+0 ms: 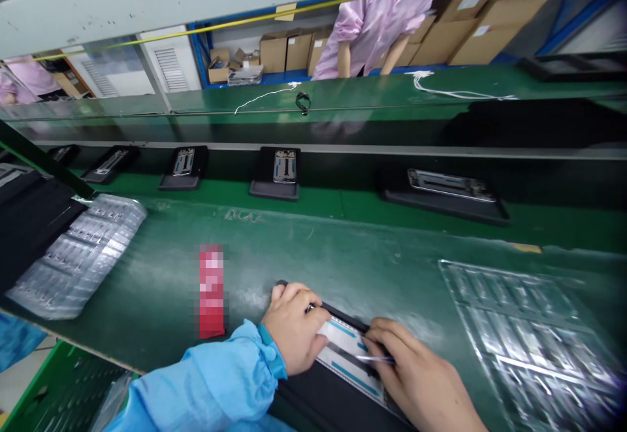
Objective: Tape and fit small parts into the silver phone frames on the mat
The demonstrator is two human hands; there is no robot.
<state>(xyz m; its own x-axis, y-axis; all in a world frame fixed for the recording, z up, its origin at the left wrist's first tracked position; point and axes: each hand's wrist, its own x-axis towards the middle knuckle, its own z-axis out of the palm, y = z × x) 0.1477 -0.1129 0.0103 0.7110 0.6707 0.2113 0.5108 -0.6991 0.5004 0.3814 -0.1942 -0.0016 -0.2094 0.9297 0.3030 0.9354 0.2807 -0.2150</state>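
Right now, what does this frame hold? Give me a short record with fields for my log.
setting: green bench in front of a belt carrying black carriers with metal frames
left hand: grips the black fixture at its far end, thumb on the white panel
right hand: pinches a thin tool over the white panel
nearby: clear tray at right, second clear tray at left, blurred red item
others: person in pink across the line
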